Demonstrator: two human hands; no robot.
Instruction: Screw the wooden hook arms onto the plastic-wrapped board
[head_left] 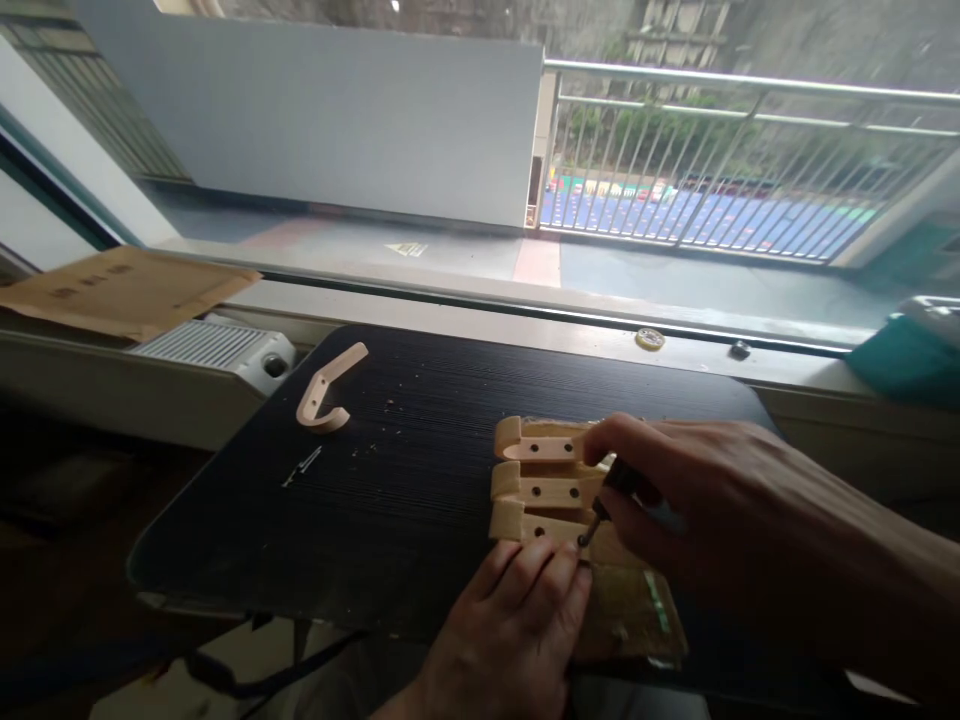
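My right hand (pixel 645 470) grips a screwdriver (pixel 598 515) with a dark handle. Its tip meets the right-hand hole of the nearest wooden hook (pixel 555 528). My left hand (pixel 517 610) presses its bent fingers on the front edge of that same hook. Two more hooks, a middle wooden hook (pixel 555 492) and a far wooden hook (pixel 551 448), lie side by side behind it, each with two dark holes. All three rest on a board wrapped in clear film (pixel 630 620). My right hand covers the hooks' right ends.
On the black table (pixel 420 400), a loose wooden hook (pixel 319 390) lies at the left, near several screws (pixel 302 466) and wood crumbs. A tape roll (pixel 650 339) sits on the sill. A brown envelope (pixel 127 290) lies on a white radiator (pixel 217 350).
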